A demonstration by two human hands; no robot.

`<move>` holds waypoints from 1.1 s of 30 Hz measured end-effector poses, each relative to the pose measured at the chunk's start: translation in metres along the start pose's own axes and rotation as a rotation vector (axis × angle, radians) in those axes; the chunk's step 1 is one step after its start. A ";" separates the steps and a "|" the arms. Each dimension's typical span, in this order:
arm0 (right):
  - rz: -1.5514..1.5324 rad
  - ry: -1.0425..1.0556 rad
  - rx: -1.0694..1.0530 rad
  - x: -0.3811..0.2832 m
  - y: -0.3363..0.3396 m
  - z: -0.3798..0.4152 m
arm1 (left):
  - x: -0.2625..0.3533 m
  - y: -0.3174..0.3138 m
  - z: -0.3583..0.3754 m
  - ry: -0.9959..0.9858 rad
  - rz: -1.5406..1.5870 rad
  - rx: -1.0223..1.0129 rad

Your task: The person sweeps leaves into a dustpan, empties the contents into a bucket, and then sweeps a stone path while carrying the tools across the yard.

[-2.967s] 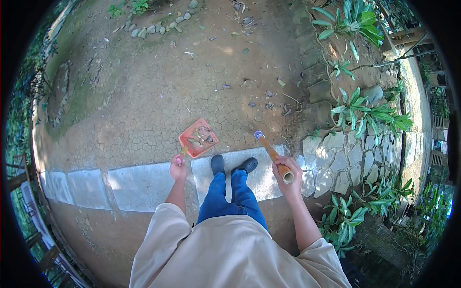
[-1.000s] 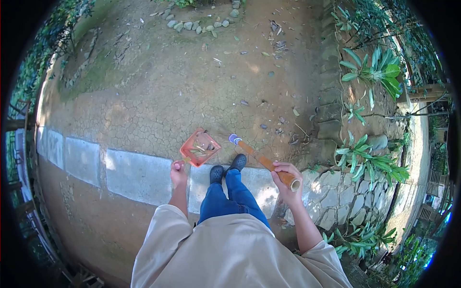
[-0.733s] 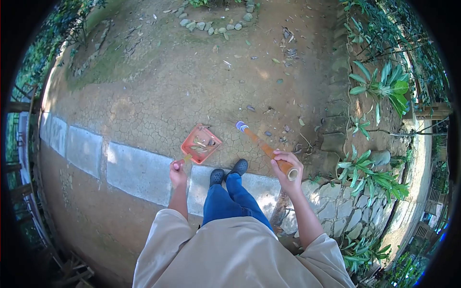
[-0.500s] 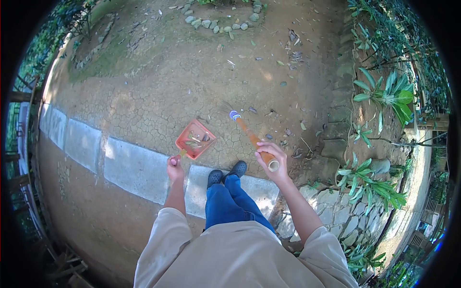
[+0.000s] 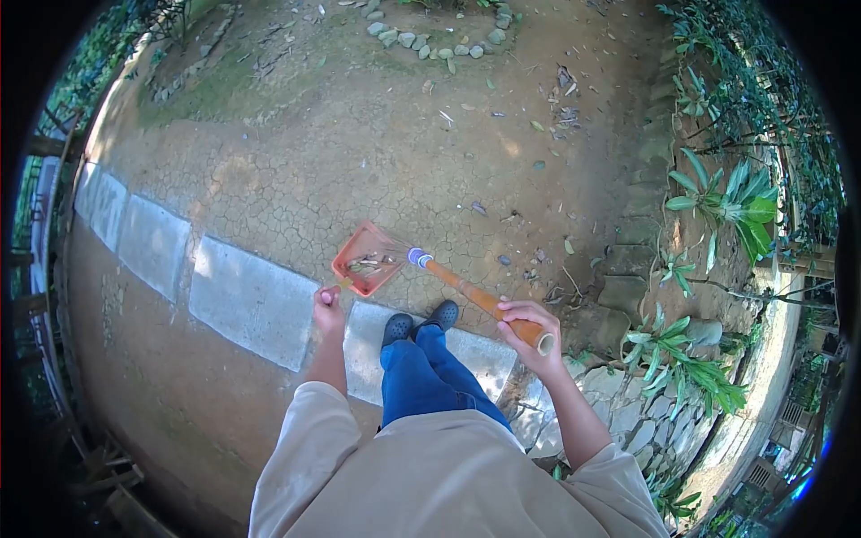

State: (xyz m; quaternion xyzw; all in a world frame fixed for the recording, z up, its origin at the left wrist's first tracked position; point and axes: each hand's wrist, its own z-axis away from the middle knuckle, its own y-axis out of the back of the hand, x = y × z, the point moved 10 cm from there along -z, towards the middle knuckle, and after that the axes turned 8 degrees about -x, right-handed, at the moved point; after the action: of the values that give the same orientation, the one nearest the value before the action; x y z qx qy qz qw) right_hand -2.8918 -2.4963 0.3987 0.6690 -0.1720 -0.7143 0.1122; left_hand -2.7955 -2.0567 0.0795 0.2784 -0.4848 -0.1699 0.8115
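My left hand (image 5: 328, 308) is closed round the short yellowish handle of a red-orange dustpan (image 5: 350, 276), which is low over the cracked soil in front of my feet. Dry leaves (image 5: 369, 264) lie inside the pan. In my right hand (image 5: 536, 334) is a stick broom (image 5: 471, 290) with a thick bamboo handle, gripped near its open top end. A purple and white band (image 5: 419, 258) binds the broom's thin bristles, which reach over the dustpan's right edge, blurred by motion.
Pale concrete slabs (image 5: 249, 300) run from the left to under my dark clogs (image 5: 397, 329). Fallen leaves (image 5: 567, 81) litter the soil ahead and to the right. Stones (image 5: 406, 39) ring a plant bed at the top. Leafy plants (image 5: 731, 208) and flat paving stones (image 5: 619, 408) border the right side.
The broom head has swung left and down, from the soil beside the dustpan to its edge. My right hand has moved right and slightly down; the left stays almost in place.
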 end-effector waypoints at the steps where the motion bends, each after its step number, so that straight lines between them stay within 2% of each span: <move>1: 0.007 -0.012 0.024 -0.001 0.005 0.005 | -0.002 0.000 0.002 -0.016 0.003 -0.015; 8: 0.087 -0.083 0.171 -0.003 0.018 0.028 | -0.020 -0.004 0.005 -0.107 0.056 -0.096; 12: 0.178 -0.120 0.249 -0.001 0.014 0.045 | 0.000 0.003 0.014 -0.126 -0.094 -0.150; 15: 0.234 -0.109 0.277 0.005 0.004 0.056 | 0.005 0.001 0.015 -0.127 -0.148 -0.210; 18: 0.252 -0.081 0.214 0.004 -0.017 0.062 | 0.009 0.000 0.016 -0.116 -0.159 -0.240; 25: 0.122 -0.123 0.148 -0.006 -0.038 0.076 | 0.017 -0.011 0.012 -0.110 -0.145 -0.264; 29: -0.009 -0.285 0.332 0.002 -0.008 0.100 | 0.009 -0.015 0.006 -0.093 -0.173 -0.247; 33: 0.004 -0.274 0.403 -0.017 0.006 0.111 | 0.012 -0.015 0.007 -0.104 -0.151 -0.217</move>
State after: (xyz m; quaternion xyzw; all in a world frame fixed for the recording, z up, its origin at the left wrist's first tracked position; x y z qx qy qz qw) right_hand -3.0009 -2.4846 0.4215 0.5742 -0.3261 -0.7495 -0.0467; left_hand -2.7960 -2.0768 0.0813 0.2157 -0.4827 -0.2960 0.7956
